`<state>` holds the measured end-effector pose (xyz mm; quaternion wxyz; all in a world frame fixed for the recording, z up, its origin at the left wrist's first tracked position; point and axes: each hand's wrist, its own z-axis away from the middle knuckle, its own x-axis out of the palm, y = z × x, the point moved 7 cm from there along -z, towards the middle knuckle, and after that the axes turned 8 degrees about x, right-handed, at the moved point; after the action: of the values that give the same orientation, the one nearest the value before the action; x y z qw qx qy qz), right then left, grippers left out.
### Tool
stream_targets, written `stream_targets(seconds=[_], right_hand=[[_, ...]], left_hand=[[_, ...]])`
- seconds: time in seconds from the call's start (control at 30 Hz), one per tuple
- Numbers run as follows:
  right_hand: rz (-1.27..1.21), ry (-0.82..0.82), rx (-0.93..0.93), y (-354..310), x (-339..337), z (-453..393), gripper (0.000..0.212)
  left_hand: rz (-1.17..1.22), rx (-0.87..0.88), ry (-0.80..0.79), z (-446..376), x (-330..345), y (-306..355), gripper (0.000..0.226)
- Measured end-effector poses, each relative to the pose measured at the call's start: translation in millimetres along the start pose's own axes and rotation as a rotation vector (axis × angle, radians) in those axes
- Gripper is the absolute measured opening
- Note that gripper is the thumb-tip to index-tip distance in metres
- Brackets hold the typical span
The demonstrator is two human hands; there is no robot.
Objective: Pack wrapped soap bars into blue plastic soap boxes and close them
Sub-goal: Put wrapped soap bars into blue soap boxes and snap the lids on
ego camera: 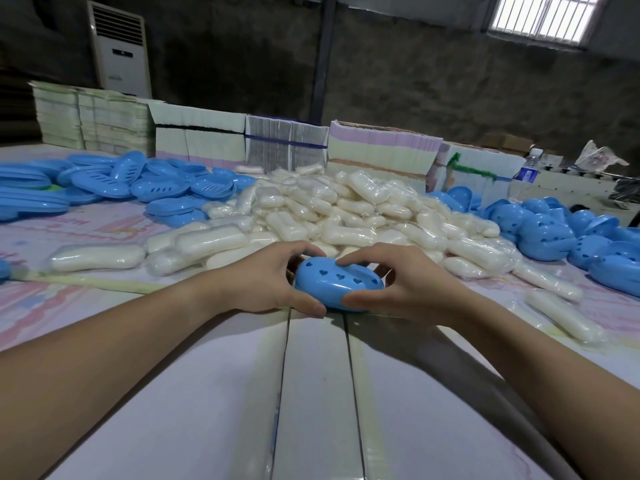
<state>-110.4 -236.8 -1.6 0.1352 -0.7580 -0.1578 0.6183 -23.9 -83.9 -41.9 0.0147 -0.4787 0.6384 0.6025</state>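
Both hands grip one blue soap box [338,284] at the centre of the frame, low over the tabletop [207,393]. On the left hand [258,280], the thumb lies along the near lower edge of the box and the fingers curl over its far side. On the right hand [412,289], the thumb presses the near right end and the fingers bend over the top far edge. The box lid faces up and shows a row of small heart-shaped holes; it looks closed, but I cannot tell if it is fully snapped. Both forearms come in from the lower corners of the frame and meet at the box.

Just behind the hands is a big pile of wrapped soap bars [346,209], white in clear film. At the left of the frame lie slotted blue trays [114,181], and at the right a heap of blue lids [561,233] with heart holes. The tabletop is pale, with seams running toward the camera. Behind the soap stand stacks of flat cartons [381,147]. A water bottle [526,174] stands at the right. In the upper left, a standing air conditioner [119,51] is against the dark wall, and a barred window [543,17] is in the upper right.
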Motion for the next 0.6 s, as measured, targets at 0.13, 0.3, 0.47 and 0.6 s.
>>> stream_targets(seconds=[0.13, 0.3, 0.47, 0.6], right_hand=[[0.114, -0.005, -0.018, -5, 0, 2, 0.051], [0.101, -0.017, -0.008, -2, 3, 0, 0.048], [0.032, -0.001, 0.006, 6, 4, -1, 0.043], [0.052, 0.027, -0.005, 7, 4, -2, 0.058]], left_hand=[[-0.050, 0.023, 0.030, 2, -1, 1, 0.066], [-0.213, 0.066, 0.056, 4, -5, 6, 0.056], [-0.263, 0.115, 0.094, 6, -3, 10, 0.061], [-0.426, 0.227, 0.131, 7, -6, 20, 0.060]])
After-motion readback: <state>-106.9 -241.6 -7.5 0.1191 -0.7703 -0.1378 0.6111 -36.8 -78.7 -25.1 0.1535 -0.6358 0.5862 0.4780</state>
